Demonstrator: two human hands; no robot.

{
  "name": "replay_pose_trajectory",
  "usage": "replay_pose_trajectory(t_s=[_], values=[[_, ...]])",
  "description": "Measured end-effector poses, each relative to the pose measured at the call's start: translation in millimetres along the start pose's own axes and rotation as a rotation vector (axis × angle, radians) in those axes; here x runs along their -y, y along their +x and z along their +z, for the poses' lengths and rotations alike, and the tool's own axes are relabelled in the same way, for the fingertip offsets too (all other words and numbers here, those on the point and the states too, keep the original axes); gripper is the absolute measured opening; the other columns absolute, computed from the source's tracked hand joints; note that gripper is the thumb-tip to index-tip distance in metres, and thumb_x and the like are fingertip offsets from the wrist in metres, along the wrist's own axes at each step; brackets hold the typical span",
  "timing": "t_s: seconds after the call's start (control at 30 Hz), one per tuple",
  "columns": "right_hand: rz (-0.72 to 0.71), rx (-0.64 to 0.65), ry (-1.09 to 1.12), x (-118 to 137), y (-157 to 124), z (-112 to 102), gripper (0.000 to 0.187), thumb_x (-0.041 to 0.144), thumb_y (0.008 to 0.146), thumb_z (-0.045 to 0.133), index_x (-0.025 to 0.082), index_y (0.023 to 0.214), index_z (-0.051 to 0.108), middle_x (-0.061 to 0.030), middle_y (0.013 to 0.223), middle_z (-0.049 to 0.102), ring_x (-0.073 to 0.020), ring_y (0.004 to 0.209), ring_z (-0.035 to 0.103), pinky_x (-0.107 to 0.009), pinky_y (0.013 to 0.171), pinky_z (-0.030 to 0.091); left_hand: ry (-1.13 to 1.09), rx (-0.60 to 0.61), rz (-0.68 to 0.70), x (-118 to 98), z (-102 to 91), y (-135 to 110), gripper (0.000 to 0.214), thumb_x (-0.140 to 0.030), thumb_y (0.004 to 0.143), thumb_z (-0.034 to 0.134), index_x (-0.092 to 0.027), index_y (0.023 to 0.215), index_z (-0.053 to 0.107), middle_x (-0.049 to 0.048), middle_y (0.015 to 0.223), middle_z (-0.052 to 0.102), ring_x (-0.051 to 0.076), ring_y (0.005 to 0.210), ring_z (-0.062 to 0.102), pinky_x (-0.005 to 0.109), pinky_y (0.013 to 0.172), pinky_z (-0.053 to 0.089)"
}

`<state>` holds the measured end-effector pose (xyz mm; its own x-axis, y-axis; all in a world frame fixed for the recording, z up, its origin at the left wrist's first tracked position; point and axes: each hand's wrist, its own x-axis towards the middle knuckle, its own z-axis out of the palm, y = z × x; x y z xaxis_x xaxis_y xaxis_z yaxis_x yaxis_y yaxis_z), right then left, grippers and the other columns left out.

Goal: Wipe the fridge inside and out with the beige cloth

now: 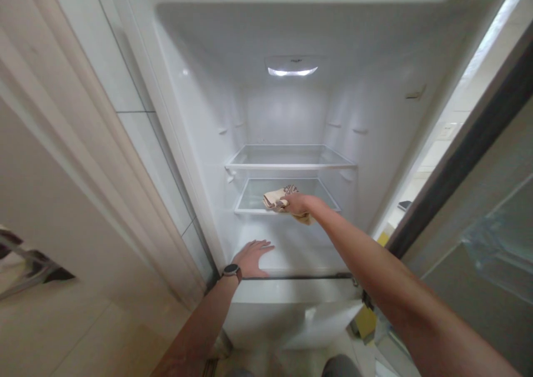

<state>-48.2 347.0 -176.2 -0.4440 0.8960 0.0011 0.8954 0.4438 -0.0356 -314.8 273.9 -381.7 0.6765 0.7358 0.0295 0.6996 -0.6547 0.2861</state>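
Observation:
My right hand [296,204] reaches into an open fridge [195,144] and grips a folded beige cloth [275,197] with a brown pattern. The cloth is at the front of the lower glass shelf [254,191], and part of it hangs below the shelf's front edge. Down on the fridge's white floor [287,255], my left hand [252,257] lies flat with its fingers spread. A dark watch [231,270] is on that wrist. Above the cloth sits the upper glass shelf [291,156].
A lit lamp [292,69] is on the fridge's back wall. The dark-edged door [470,144] stands open on the right. A white panel [291,324] is below the fridge floor. Something yellow [366,324] lies low at the right. A door frame [104,144] runs along the left.

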Motion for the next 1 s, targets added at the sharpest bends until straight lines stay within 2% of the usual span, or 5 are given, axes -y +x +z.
replay_pose_trajectory(t_s=[0.07,0.17,0.27,0.53,1.0], values=[[0.009,0.016,-0.008,5,-14,8,0.044,0.049,0.099,0.062,0.034,0.139,0.07,-0.0066,0.145,0.071,-0.0303,0.13,0.069,-0.038,0.104,0.057,0.009,-0.002,0.0,-2,-1.1,0,0.107,-0.064,0.071,0.09,-0.032,0.165,0.049,0.01,0.172,0.042,0.038,0.16,0.037,0.06,0.134,0.021],[0.031,-0.001,-0.033,7,-29,20,0.061,0.055,0.103,0.052,0.041,0.162,0.046,-0.0035,0.175,0.039,-0.0428,0.16,0.036,-0.064,0.115,0.049,0.011,-0.004,-0.002,-3,-1.7,1,0.107,-0.062,0.07,0.091,-0.032,0.164,0.05,0.01,0.172,0.043,0.038,0.16,0.037,0.06,0.134,0.022],[0.014,-0.02,-0.05,5,-34,29,0.064,0.056,0.105,0.046,0.043,0.167,0.037,-0.0005,0.181,0.026,-0.0462,0.165,0.018,-0.078,0.116,0.041,0.004,-0.012,0.0,-3,-0.7,1,0.106,-0.06,0.07,0.091,-0.033,0.164,0.05,0.0095,0.172,0.042,0.038,0.16,0.037,0.059,0.134,0.022],[-0.035,-0.185,-0.125,2,-33,39,0.061,0.059,0.105,0.043,0.038,0.163,0.047,-0.0022,0.174,0.04,-0.0444,0.156,0.035,-0.065,0.115,0.046,0.015,-0.013,0.004,-1,1.5,1,0.105,-0.065,0.072,0.089,-0.033,0.164,0.049,0.0084,0.172,0.042,0.038,0.16,0.037,0.058,0.134,0.022],[-0.095,-0.229,-0.08,-12,-21,33,0.061,0.058,0.097,0.059,0.036,0.154,0.057,-0.0035,0.161,0.056,-0.035,0.139,0.051,-0.047,0.107,0.049,0.018,-0.003,0.019,-2,-1.0,1,0.107,-0.064,0.073,0.09,-0.032,0.166,0.047,0.0085,0.172,0.042,0.038,0.16,0.037,0.058,0.135,0.021]])
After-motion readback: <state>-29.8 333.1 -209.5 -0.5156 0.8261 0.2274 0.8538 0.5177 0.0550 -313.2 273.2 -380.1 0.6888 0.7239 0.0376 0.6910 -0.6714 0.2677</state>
